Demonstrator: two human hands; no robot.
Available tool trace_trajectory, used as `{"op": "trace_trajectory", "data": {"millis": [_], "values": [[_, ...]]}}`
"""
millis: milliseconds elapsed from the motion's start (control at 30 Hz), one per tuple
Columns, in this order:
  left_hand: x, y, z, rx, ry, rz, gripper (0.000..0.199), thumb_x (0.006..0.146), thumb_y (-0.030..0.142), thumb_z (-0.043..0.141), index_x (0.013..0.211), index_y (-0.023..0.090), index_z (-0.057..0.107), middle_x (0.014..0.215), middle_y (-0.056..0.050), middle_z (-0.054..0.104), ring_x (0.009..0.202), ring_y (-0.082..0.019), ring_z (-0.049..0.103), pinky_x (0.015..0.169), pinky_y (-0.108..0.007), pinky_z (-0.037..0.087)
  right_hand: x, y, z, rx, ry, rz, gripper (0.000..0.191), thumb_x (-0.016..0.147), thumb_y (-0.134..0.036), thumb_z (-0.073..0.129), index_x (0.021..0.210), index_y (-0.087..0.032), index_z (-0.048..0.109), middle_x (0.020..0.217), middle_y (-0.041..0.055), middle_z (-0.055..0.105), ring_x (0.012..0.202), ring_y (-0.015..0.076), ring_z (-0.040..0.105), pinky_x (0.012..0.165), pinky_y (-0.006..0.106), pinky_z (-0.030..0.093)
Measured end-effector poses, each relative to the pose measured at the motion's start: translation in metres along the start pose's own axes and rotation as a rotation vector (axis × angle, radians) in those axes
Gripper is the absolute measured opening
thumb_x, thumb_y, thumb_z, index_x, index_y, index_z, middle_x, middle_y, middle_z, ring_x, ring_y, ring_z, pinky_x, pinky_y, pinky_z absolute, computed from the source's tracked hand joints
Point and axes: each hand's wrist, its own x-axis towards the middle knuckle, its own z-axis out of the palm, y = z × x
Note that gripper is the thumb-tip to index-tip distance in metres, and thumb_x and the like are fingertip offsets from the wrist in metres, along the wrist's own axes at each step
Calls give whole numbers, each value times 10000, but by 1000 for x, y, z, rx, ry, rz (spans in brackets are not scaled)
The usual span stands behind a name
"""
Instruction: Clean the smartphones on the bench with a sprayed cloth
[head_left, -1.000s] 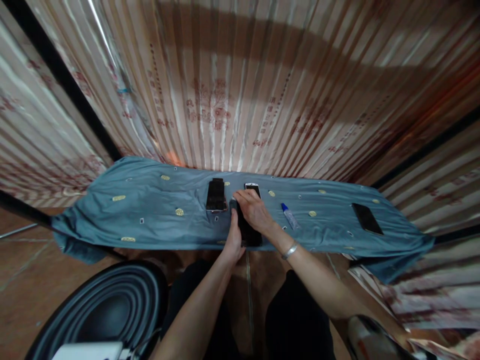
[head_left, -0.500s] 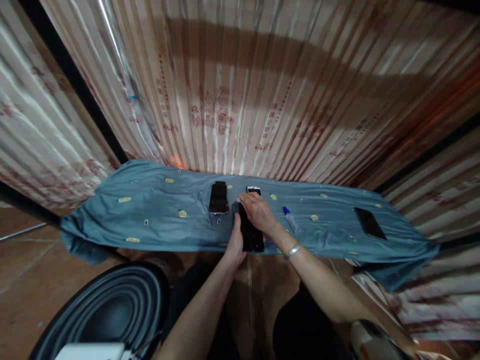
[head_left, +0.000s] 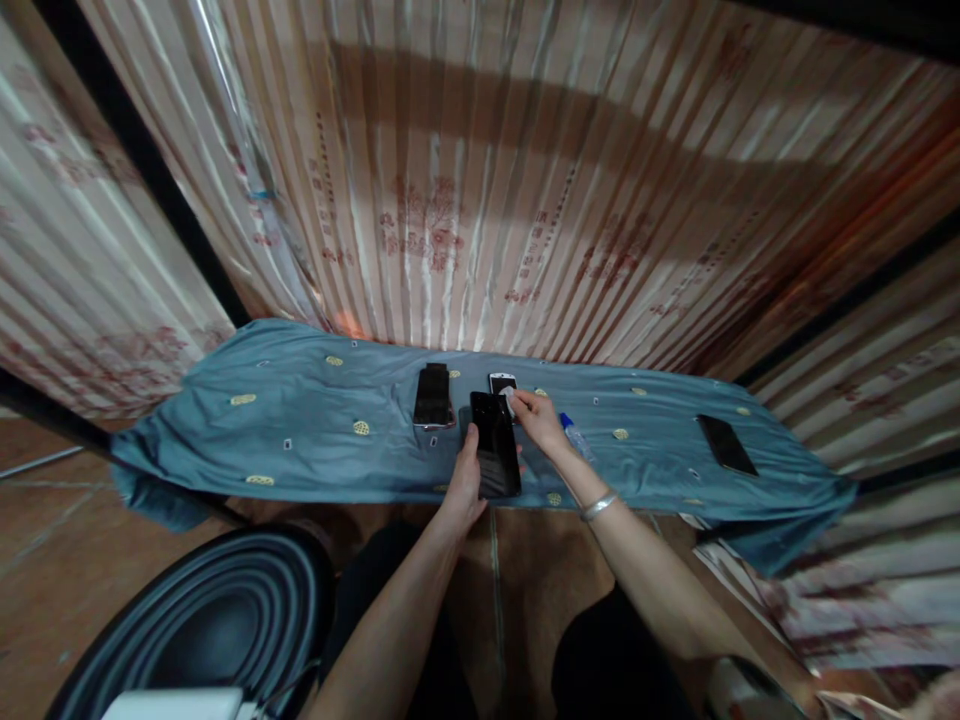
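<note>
Your left hand (head_left: 466,480) is curled around a black phone (head_left: 496,448) over the near edge of the blue cloth (head_left: 315,440). Your right hand (head_left: 541,422) pinches a small white scrap (head_left: 509,401) beside the phone's upper right corner; contact cannot be told. Farther out: a white-framed phone (head_left: 502,381) just beyond, a dark handset (head_left: 432,397) to the left, a blue-capped tube (head_left: 577,438) to the right and, well apart, a flat black device (head_left: 727,445).

Two hands: left hand (head_left: 463,478), right hand (head_left: 538,418). Four phones: one held black phone (head_left: 496,455), one white-framed phone (head_left: 502,381), one leftmost phone (head_left: 433,396), one rightmost phone (head_left: 727,444). One blue-capped tube (head_left: 576,438). One white scrap (head_left: 508,400). One silver bracelet (head_left: 599,506). One cloth-covered bench (head_left: 300,405).
</note>
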Motion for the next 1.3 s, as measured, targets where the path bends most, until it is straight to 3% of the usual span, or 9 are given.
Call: {"op": "trace_trajectory", "data": {"millis": [167, 367, 533, 700, 1000, 1167, 1300], "values": [[4, -1, -1, -28, 21, -7, 464, 953, 463, 440, 1124, 100, 674, 876, -128, 763, 773, -236, 740, 735, -366, 601, -10, 5, 8, 151, 40, 93, 473, 680, -617, 605, 753, -157, 689, 561, -30, 555, 527, 120, 450, 504, 232, 350], [4, -2, -3, -16, 24, 16, 446, 960, 440, 440, 1143, 103, 668, 906, -116, 768, 833, -220, 736, 802, -333, 581, -22, 3, 12, 297, 107, 178, 432, 598, -599, 697, 675, -175, 669, 545, -41, 559, 515, 101, 427, 499, 222, 329], [2, -1, -3, 38, 73, 22, 438, 961, 436, 439, 1080, 90, 680, 798, -96, 758, 707, -197, 723, 721, -302, 580, -30, -5, 14, 417, 146, 229, 442, 554, -581, 748, 706, -172, 672, 578, -35, 610, 516, 101, 465, 496, 223, 347], [2, 2, -4, 48, 47, -3, 462, 955, 467, 432, 1103, 106, 679, 775, -85, 749, 612, -193, 695, 651, -317, 574, -41, -11, 16, 516, 174, 262, 404, 542, -548, 776, 638, -183, 634, 567, -25, 622, 521, 111, 508, 515, 238, 394], [3, 11, -5, -56, 37, -33, 514, 947, 491, 433, 1231, 114, 636, 968, -123, 762, 887, -262, 726, 863, -393, 561, -74, -10, 20, 488, 157, 256, 392, 609, -553, 744, 681, -171, 693, 599, -11, 654, 600, 139, 558, 554, 244, 419], [2, 13, -5, -21, 43, -12, 506, 956, 470, 427, 1219, 93, 637, 923, -122, 764, 826, -243, 732, 818, -358, 573, -103, -4, 21, 428, 180, 241, 403, 661, -583, 717, 663, -182, 684, 564, -17, 617, 608, 151, 551, 526, 242, 424], [4, 12, -8, 9, -16, -14, 559, 974, 466, 365, 1222, 38, 624, 886, -148, 759, 777, -240, 730, 754, -334, 578, -126, -7, 22, 527, 201, 280, 408, 646, -588, 736, 711, -186, 702, 646, -4, 654, 611, 148, 563, 539, 259, 471]]}}
